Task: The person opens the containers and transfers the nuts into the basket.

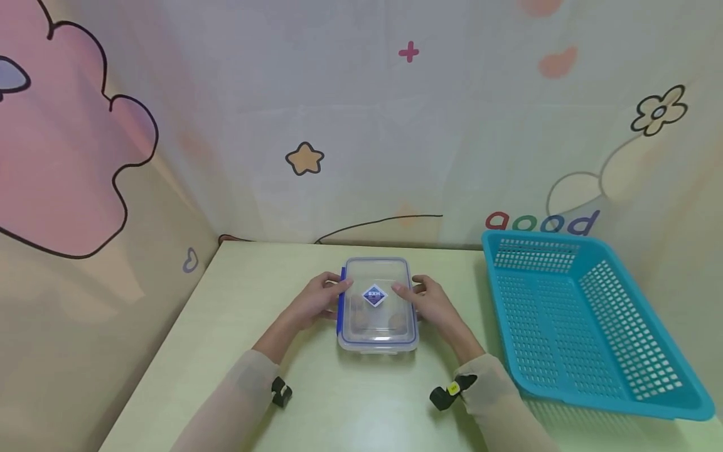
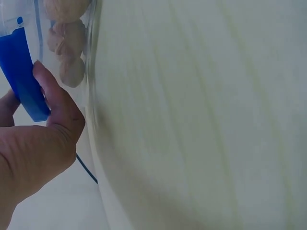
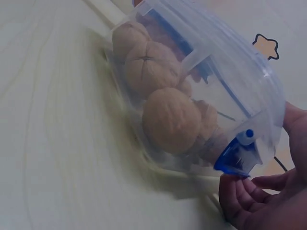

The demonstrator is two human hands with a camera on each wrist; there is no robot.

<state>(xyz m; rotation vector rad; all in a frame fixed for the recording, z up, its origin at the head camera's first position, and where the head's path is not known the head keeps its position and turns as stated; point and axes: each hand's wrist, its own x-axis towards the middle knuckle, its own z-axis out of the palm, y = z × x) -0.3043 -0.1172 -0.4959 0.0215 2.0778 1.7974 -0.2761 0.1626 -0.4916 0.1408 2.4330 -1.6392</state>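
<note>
2 hands [image 1: 318, 300] [image 1: 433, 304] grip the box [image 1: 373, 323] between them
Likely stiff, slick, light; best held below its clips [image 2: 21, 72].

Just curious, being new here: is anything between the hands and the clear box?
Nothing visible: the left hand and right hand hold the clear box from opposite sides. The turquoise basket stands apart to the right.

Clear container [image 3: 261, 76]: over the pale, grained desk [image 3: 57, 134]
Brown lumps [image 3: 171, 120]: clustered inside, one creased crosswise
Blue latch [image 3: 238, 157]: on the container's side
Right hand [image 3: 278, 203]: fingertips touching the latch, thumb at the container's edge
</note>
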